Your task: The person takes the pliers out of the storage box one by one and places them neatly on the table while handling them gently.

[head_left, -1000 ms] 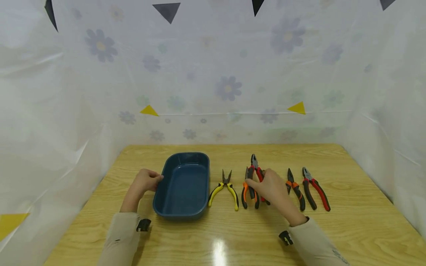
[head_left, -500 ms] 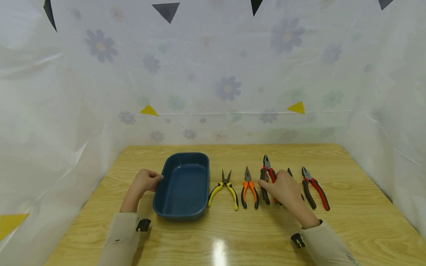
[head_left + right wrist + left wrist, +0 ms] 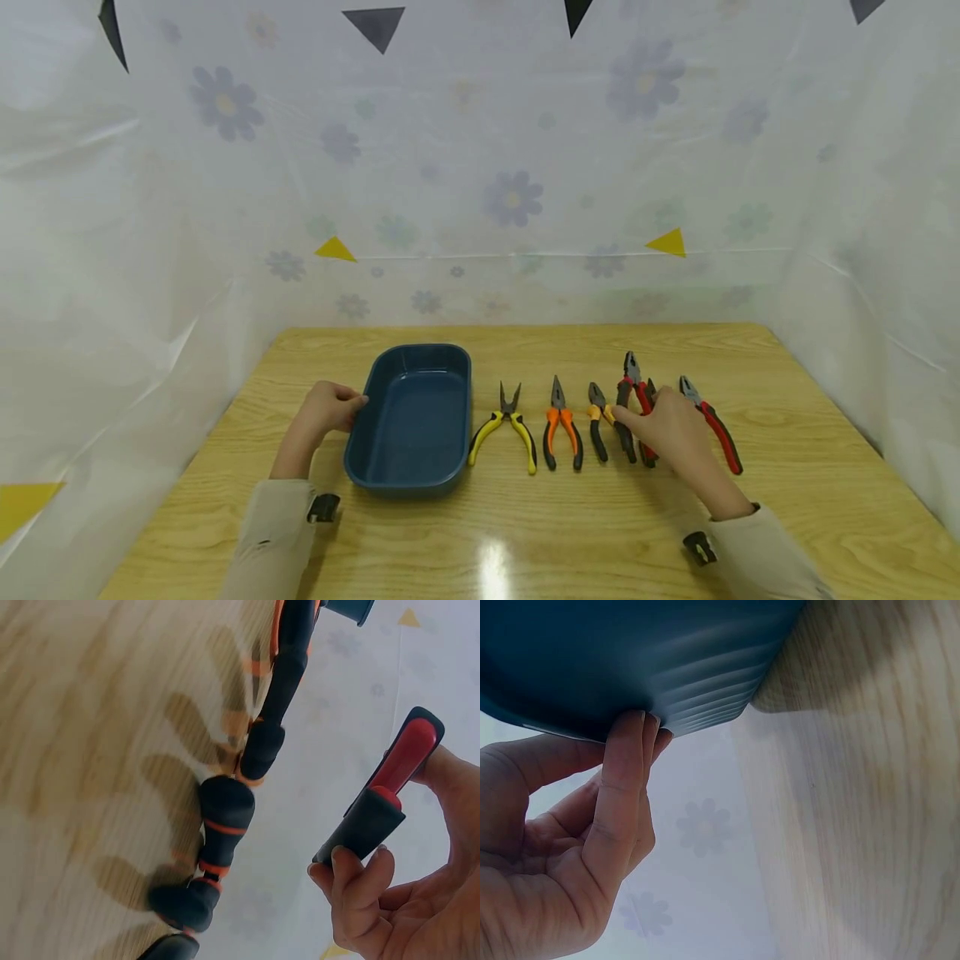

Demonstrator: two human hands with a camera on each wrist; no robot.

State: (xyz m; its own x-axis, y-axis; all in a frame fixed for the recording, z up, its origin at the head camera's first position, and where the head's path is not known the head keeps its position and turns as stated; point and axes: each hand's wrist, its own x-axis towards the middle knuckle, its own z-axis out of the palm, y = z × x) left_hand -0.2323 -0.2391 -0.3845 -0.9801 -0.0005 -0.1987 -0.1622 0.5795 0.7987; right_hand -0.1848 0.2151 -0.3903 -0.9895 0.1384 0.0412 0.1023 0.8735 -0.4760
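Observation:
My right hand [image 3: 672,429] grips red-and-black pliers [image 3: 632,367], jaws pointing away from me. In the right wrist view the red-and-black handles [image 3: 409,754] are pinched between thumb and fingers, raised off the table. Beneath and beside this hand lie yellow-and-black pliers [image 3: 597,395] and an orange-and-black pair, mostly hidden by the hand and the held pliers. On the left, my left hand [image 3: 326,412] pinches the rim of a deep blue tray [image 3: 408,486]. The left wrist view has its fingers [image 3: 622,780] against the tray's outer wall [image 3: 697,682], thumb over the rim.
Between tray and right hand lie yellow needle-nose pliers [image 3: 509,408], spread open, and orange needle-nose pliers [image 3: 558,408]. Another red-and-black pair [image 3: 722,433] lies at the row's right end. All rest on a wooden table [image 3: 450,550] with a flower-printed sheet [image 3: 480,292] behind it.
My right hand has carried the red-and-black pliers rightward over the row, uncovering the orange pliers and then the yellow-and-black ones. The left hand and tray stay put.

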